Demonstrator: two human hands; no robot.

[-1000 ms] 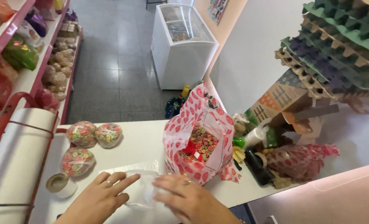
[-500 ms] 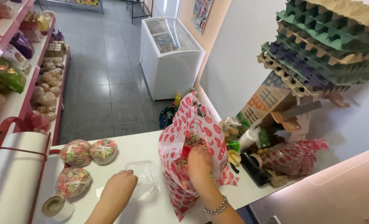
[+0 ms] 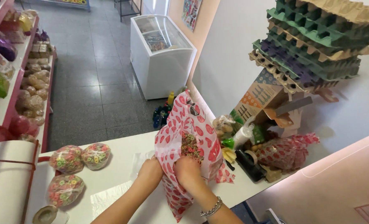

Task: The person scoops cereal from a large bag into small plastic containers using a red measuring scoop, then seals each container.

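- Since half a second ago the left hand (image 3: 151,172) has left the flat clear bag (image 3: 110,199) on the counter (image 3: 122,151) and come up to the near side of the patterned bag (image 3: 188,145).
- The right hand (image 3: 187,170), which was already at the patterned bag's mouth, now sits lower against its front, close beside the left hand.
- A second ago both hands were flat on the clear bag; now both are on the patterned bag.
- Left fingers curl around the patterned bag's left edge, gripping it.
- Right fingers are bent in at the bag's opening; they are partly hidden by the film, so I cannot tell if they pinch the bag or what is inside.
- The patterned bag stands upright mid-counter, red and white, mouth open, holding coloured cereal rings (image 3: 190,146).
- Three tied bundles (image 3: 78,157) of the same rings lie to the left, well apart from the hands.
- A tape roll (image 3: 44,214) lies at the near left edge, beside a white roll (image 3: 6,182) in a red holder.
- Right of the patterned bag, just beside it, lie small packets, a dark tool and a second filled bag (image 3: 286,151).
- Egg trays (image 3: 317,37) are stacked above these on a box (image 3: 261,97).
- A chest freezer (image 3: 161,52) stands on the floor beyond the counter.
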